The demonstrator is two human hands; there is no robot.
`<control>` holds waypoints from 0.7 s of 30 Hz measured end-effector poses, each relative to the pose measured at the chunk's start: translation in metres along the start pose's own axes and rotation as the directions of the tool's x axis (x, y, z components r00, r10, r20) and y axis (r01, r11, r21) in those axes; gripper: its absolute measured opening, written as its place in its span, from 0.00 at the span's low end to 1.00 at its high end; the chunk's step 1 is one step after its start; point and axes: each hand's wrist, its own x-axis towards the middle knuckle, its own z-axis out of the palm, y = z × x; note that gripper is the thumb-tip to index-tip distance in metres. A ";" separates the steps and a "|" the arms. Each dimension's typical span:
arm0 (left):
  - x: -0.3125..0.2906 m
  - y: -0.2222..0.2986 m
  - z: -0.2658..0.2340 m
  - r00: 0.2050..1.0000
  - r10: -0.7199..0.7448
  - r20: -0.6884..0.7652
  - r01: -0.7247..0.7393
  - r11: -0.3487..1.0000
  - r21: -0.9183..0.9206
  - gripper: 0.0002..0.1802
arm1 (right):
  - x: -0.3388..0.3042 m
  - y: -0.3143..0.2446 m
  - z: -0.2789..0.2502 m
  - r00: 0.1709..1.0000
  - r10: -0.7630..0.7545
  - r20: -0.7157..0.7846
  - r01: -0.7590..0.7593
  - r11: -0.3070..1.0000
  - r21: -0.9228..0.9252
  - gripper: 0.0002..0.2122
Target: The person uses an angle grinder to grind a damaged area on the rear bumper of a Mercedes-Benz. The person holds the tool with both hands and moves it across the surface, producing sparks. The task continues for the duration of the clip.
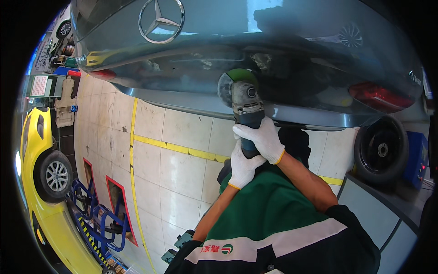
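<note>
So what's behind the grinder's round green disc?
The shiny blue-grey car back, with pale patches nearby. The spot behind the round green disc is covered; I can't see it.

We see a floor (180, 182) of pale tiles through the middle of the frame. Yellow lines (178, 148) lie on it. At the lower left, red borders (115, 181) go around its dark openings (117, 197), and a blue metal frame (96, 214) stands there.
</note>
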 end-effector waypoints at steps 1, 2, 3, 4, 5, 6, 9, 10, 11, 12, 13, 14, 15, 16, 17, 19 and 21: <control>0.000 0.000 0.000 1.000 -0.002 -0.002 0.002 1.000 -0.008 0.38 | 0.000 -0.001 0.000 1.000 0.005 0.000 -0.005 1.000 -0.019 0.08; 0.000 0.000 0.000 1.000 -0.004 -0.005 0.004 1.000 -0.015 0.38 | 0.000 -0.001 0.000 1.000 0.006 -0.002 -0.006 1.000 -0.021 0.08; -0.001 -0.001 0.000 1.000 -0.007 -0.006 0.007 1.000 -0.023 0.39 | 0.000 -0.001 0.001 1.000 0.007 -0.004 -0.008 1.000 -0.024 0.08; -0.001 -0.001 0.000 1.000 -0.006 -0.006 0.006 1.000 -0.014 0.39 | 0.000 -0.001 0.002 1.000 0.009 -0.007 -0.009 1.000 -0.026 0.07; -0.001 0.000 0.000 1.000 -0.004 -0.005 0.004 1.000 -0.004 0.39 | 0.000 0.000 0.001 1.000 0.006 -0.003 -0.006 1.000 -0.021 0.08; 0.000 0.000 0.000 1.000 -0.001 -0.007 0.001 1.000 0.005 0.39 | 0.000 0.001 -0.001 1.000 0.002 0.002 -0.002 1.000 -0.016 0.08; 0.000 -0.001 0.001 1.000 0.020 -0.025 -0.019 1.000 0.019 0.38 | 0.000 0.001 -0.001 1.000 0.008 0.012 -0.008 1.000 -0.019 0.08; 0.000 0.000 0.001 1.000 0.013 -0.020 -0.013 1.000 0.002 0.38 | 0.000 0.002 0.000 1.000 0.013 0.013 -0.013 1.000 -0.021 0.08; 0.000 0.002 0.001 1.000 0.006 -0.016 -0.006 1.000 -0.015 0.38 | 0.000 0.002 0.000 1.000 0.006 0.008 -0.006 1.000 -0.015 0.08; 0.001 0.003 0.001 1.000 -0.001 -0.014 0.001 0.999 -0.034 0.38 | 0.001 0.003 -0.001 1.000 -0.002 0.007 0.002 1.000 -0.010 0.08; 0.000 0.002 0.001 1.000 0.000 -0.014 0.000 1.000 -0.016 0.38 | 0.001 0.003 -0.002 1.000 -0.009 0.005 0.009 1.000 -0.005 0.08; 0.000 0.000 0.001 1.000 0.001 -0.014 -0.001 1.000 0.002 0.38 | 0.001 0.003 -0.002 1.000 0.004 0.008 -0.004 1.000 -0.015 0.08; 0.000 -0.001 0.001 1.000 0.004 -0.011 -0.004 1.000 0.021 0.38 | 0.000 0.004 -0.001 1.000 0.015 0.008 -0.015 1.000 -0.025 0.08; 0.000 0.000 0.000 1.000 0.003 -0.012 -0.003 1.000 0.024 0.38 | 0.000 0.004 -0.001 1.000 0.026 0.009 -0.026 0.999 -0.034 0.08; 0.001 0.002 0.000 1.000 0.003 -0.014 -0.002 1.000 0.026 0.38 | 0.001 0.004 -0.002 1.000 0.009 0.008 -0.009 1.000 -0.029 0.08; -0.002 0.002 0.001 1.000 -0.004 -0.016 0.004 0.999 0.034 0.38 | 0.001 0.003 -0.003 1.000 -0.017 0.008 0.018 1.000 -0.023 0.09; -0.001 0.001 0.001 1.000 -0.002 -0.013 0.003 0.999 0.047 0.38 | 0.000 0.004 -0.003 1.000 0.002 0.011 -0.002 1.000 -0.028 0.09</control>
